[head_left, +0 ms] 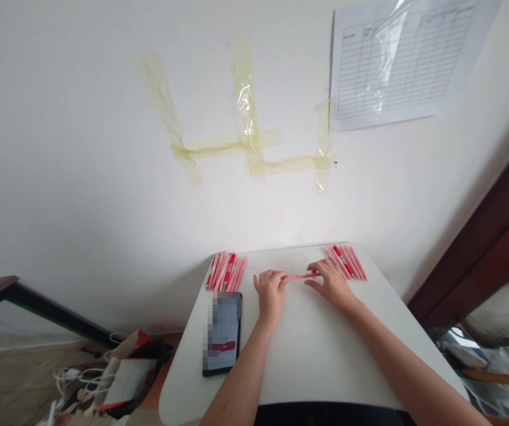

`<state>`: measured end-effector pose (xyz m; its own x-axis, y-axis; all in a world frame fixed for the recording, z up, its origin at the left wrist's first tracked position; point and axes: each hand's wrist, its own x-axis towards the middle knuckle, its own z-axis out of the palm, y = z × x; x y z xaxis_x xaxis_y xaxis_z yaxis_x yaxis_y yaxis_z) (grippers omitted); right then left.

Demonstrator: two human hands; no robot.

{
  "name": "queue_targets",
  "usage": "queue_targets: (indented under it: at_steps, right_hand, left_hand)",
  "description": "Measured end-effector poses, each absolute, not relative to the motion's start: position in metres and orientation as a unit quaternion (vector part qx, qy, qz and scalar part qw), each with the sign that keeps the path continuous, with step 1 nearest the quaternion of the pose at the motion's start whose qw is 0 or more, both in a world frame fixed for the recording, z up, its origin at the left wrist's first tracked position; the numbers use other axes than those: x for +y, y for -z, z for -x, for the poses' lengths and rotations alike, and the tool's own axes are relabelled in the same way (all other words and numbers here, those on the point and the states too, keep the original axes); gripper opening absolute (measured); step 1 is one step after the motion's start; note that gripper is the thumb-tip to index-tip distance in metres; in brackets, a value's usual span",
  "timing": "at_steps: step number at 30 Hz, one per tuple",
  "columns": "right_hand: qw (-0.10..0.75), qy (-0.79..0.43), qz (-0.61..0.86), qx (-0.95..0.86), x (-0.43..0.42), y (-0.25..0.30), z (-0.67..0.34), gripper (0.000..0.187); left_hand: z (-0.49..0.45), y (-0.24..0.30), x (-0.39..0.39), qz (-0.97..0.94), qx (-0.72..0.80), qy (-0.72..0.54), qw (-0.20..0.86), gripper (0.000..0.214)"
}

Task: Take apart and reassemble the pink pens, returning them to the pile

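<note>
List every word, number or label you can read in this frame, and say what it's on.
No text can be read.
Printed sheet on the wall: ruled table with header words, too small to read.
Phone screen: blurred, unreadable.
Pink pen, left pen pile, right pen pile: no legible print.

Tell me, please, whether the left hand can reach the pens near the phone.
Probably yes: the left hand sits near that pile of pens, bare table between, though its fingers hold a pink pen.
</note>
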<state>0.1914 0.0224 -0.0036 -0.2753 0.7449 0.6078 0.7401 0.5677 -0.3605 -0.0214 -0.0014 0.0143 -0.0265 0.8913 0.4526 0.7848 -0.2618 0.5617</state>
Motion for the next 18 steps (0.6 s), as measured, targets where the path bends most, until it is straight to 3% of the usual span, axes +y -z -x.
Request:
queue_targets:
  at_steps: [3, 9, 18]
  right_hand:
    - [0.381, 0.005, 0.458, -0.803, 0.0213, 0.0007, -0.1904, 0.005]
    - [0.369, 0.015, 0.465, -0.804, 0.0219, -0.0019, -0.1908, 0.02]
    - [0.375, 0.031, 0.47, -0.798, 0.0221, 0.0039, -0.1893, 0.009]
  left_hand:
    - [0.0216, -0.0147, -0.0009, -0.695, 0.604, -0.385, 0.069, 0.012]
    - [0.0212, -0.0124, 0.0, -0.7, 0.596, -0.387, 0.072, 0.011]
    - [0.0215, -0.0132, 0.0007, -0.691, 0.604, -0.388, 0.085, 0.013]
